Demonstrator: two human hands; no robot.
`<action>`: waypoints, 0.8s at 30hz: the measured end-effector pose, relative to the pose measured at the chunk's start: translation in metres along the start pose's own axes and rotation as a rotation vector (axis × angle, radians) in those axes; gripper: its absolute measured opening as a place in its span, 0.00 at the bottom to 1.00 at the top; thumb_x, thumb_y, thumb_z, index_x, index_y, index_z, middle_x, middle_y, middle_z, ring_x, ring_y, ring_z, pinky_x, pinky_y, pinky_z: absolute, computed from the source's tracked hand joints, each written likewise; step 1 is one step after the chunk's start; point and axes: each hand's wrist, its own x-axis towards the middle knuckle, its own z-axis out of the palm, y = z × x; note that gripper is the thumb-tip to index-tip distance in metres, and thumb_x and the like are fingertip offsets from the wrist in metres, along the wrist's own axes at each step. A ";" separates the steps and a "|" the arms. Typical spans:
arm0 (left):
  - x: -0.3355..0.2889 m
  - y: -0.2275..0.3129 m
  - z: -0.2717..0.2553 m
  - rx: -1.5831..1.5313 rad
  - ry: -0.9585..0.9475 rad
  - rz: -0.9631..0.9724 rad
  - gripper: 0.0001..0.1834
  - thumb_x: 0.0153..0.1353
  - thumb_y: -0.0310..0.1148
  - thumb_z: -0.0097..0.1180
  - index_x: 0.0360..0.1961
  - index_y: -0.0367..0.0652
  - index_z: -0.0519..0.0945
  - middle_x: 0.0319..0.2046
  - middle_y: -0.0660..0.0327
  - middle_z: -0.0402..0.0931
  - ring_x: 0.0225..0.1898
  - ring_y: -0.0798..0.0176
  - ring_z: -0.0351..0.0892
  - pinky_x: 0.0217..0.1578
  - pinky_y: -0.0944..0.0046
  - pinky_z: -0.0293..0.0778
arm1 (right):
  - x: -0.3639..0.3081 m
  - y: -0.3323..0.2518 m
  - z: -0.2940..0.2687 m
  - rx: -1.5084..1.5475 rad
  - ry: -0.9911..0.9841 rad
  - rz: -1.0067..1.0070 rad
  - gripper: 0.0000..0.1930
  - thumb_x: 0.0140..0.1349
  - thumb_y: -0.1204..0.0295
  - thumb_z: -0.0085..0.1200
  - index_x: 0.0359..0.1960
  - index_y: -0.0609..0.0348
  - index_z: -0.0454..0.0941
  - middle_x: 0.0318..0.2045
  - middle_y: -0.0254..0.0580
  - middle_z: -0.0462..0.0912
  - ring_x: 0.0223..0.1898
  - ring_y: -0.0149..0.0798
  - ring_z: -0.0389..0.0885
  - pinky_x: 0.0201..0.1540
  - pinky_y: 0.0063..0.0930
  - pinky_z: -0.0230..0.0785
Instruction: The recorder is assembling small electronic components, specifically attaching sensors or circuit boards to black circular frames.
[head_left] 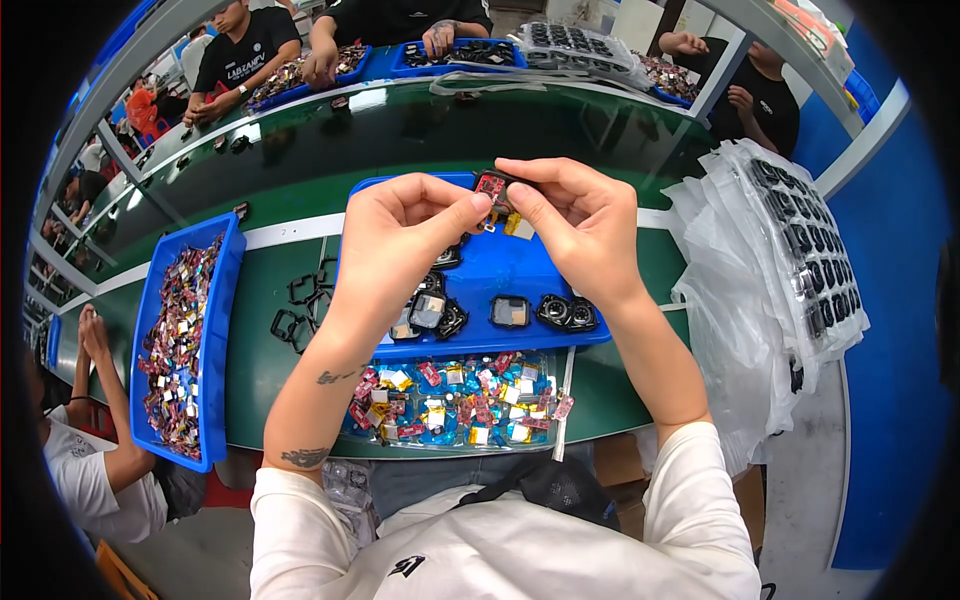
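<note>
Above the blue tray [470, 350], both my hands meet at a small black casing with a red circuit board [490, 185] in it. My left hand [400, 225] pinches its left side, thumb against the board. My right hand [590, 215] grips its right side between thumb and fingers. Just below it shows a yellow-and-silver piece [518, 225]; whether it is joined to the board I cannot tell. Inside the tray lie a square casing with a clear face [510, 311], round-faced black casings [567, 312] and more black parts [428, 308], partly behind my left forearm.
Nearer me, red circuit boards with silver-and-yellow pieces [480, 405] fill a clear tray. Black frames [295, 325] lie left, beside a blue bin [222, 330] of small parts. Stacked trays of black casings [815, 240] and plastic sheeting stand right. Co-workers [245, 60] sit across and at left.
</note>
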 end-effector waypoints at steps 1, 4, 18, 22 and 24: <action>-0.001 0.000 0.001 0.000 0.002 -0.002 0.09 0.54 0.29 0.64 0.33 0.34 0.81 0.26 0.61 0.80 0.28 0.76 0.76 0.30 0.77 0.71 | -0.001 0.000 0.000 -0.011 -0.008 -0.013 0.10 0.59 0.80 0.54 0.42 0.67 0.79 0.34 0.42 0.83 0.36 0.28 0.81 0.40 0.19 0.73; -0.002 0.000 0.006 0.063 0.084 0.020 0.11 0.54 0.28 0.63 0.36 0.33 0.79 0.26 0.61 0.80 0.27 0.76 0.76 0.28 0.78 0.70 | 0.001 -0.001 -0.004 -0.004 -0.034 0.026 0.11 0.59 0.79 0.54 0.44 0.68 0.78 0.35 0.43 0.83 0.37 0.28 0.80 0.41 0.18 0.73; 0.002 -0.006 0.005 0.249 0.094 0.213 0.10 0.54 0.31 0.64 0.32 0.34 0.81 0.25 0.64 0.80 0.27 0.79 0.75 0.27 0.78 0.69 | 0.002 -0.003 -0.005 0.076 -0.049 0.081 0.13 0.57 0.80 0.55 0.45 0.66 0.78 0.34 0.40 0.83 0.35 0.25 0.80 0.39 0.16 0.73; 0.003 -0.012 0.006 0.237 0.115 0.243 0.09 0.53 0.31 0.64 0.31 0.35 0.82 0.24 0.64 0.80 0.26 0.77 0.75 0.29 0.76 0.71 | 0.005 -0.008 -0.010 0.065 -0.075 0.093 0.10 0.56 0.79 0.57 0.40 0.67 0.79 0.34 0.41 0.83 0.33 0.25 0.80 0.38 0.16 0.73; 0.004 -0.012 0.004 0.276 0.059 0.295 0.10 0.54 0.31 0.63 0.33 0.36 0.82 0.25 0.63 0.80 0.27 0.76 0.76 0.30 0.75 0.72 | 0.009 -0.009 -0.016 0.051 -0.125 0.148 0.09 0.56 0.78 0.58 0.38 0.67 0.79 0.34 0.41 0.83 0.33 0.26 0.80 0.38 0.17 0.74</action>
